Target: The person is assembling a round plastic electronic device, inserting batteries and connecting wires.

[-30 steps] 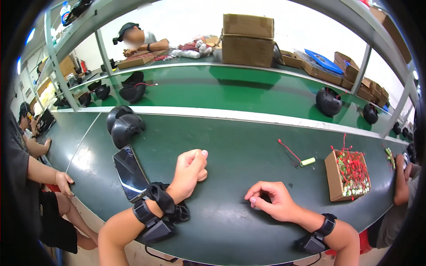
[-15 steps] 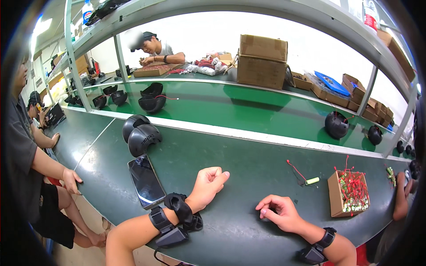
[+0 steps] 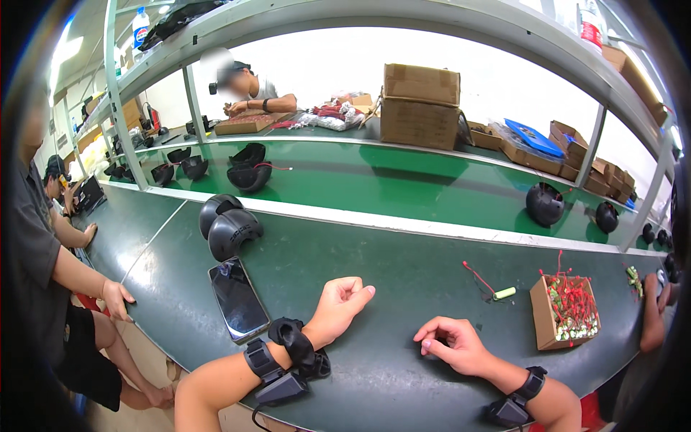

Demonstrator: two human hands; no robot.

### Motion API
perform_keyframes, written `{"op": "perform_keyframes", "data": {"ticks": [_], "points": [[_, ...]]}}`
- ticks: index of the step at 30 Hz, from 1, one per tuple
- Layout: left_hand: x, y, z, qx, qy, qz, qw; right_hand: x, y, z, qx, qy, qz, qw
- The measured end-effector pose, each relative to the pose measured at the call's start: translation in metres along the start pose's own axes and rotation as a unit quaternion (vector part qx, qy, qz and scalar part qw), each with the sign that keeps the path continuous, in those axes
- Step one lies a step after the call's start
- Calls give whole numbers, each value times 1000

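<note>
Both hands rest empty on the green worktop (image 3: 403, 288): the left hand (image 3: 340, 301) loosely fisted beside the phone (image 3: 238, 299), the right hand (image 3: 455, 344) curled. The phone, lying near the worktop's edge, could be knocked off by the left forearm.

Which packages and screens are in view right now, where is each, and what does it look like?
Phone: flat on the green bench left of the left hand, dark screen.
Small open carton: right of the right hand, brown, full of red-wired parts.
Two stacked cartons: rear bench, brown, closed.
Bottle: top shelf, left, clear with a blue label.
</note>
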State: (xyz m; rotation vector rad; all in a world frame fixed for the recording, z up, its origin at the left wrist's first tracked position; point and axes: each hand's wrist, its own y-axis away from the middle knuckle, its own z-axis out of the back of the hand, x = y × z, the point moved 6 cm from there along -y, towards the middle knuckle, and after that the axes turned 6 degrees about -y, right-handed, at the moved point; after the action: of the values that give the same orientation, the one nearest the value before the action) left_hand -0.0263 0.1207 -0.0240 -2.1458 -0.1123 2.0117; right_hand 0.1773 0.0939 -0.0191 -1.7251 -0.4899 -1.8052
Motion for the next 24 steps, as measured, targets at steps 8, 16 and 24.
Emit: {"op": "perform_keyframes", "data": {"ticks": [8,16,24], "points": [[0,0,0,14,-24,14,1000,2,-1,-1,4,12,-1,1000],[3,0,-1,16,-47,22,999,5,0,-3,10,26,10,1000],[2,-2,-1,16,-22,14,1000,6,-1,-3,12,46,12,999]]}}
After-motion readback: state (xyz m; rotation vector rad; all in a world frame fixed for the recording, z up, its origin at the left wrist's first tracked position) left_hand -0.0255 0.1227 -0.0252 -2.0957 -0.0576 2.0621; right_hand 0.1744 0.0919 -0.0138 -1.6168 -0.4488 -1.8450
